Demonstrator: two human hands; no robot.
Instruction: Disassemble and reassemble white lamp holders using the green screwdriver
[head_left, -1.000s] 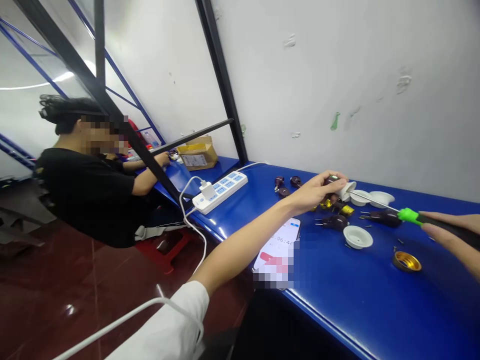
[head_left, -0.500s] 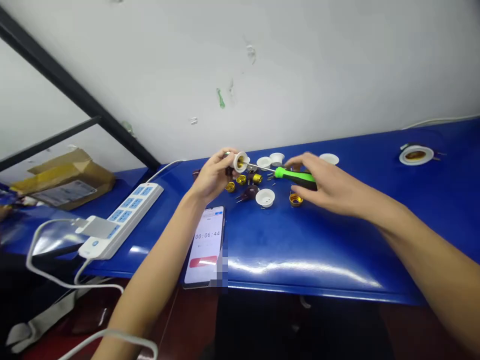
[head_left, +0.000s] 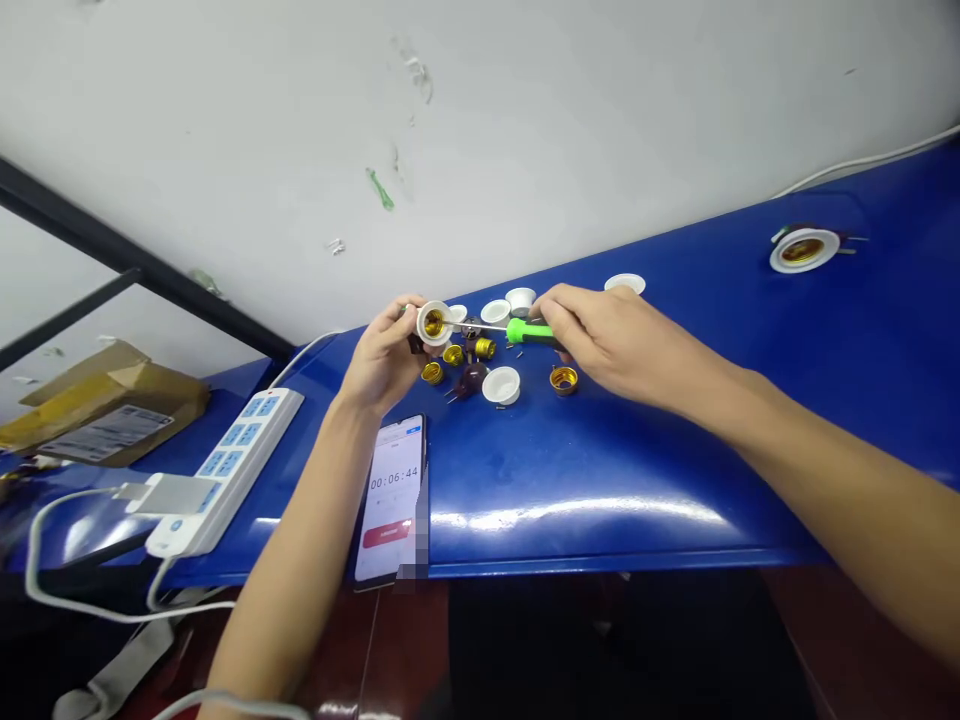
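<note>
The left hand (head_left: pixel 390 350) grips a white-rimmed socket (head_left: pixel 435 324) above the blue table (head_left: pixel 600 440); the right hand (head_left: pixel 592 330) is closed round a green-and-black screwdriver (head_left: pixel 525 331), its shaft reaching the socket; white cups, gold threaded rings and a phone (head_left: pixel 390 505) lie nearby.

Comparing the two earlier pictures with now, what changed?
The camera view has swung right, so the seated person's head is out of view. The white-rimmed socket in the left hand now shows its opening more face-on. Nothing was taken up or let go: the right hand still holds the screwdriver, its shaft reaching the socket. The phone and white cup look unmoved.
</note>
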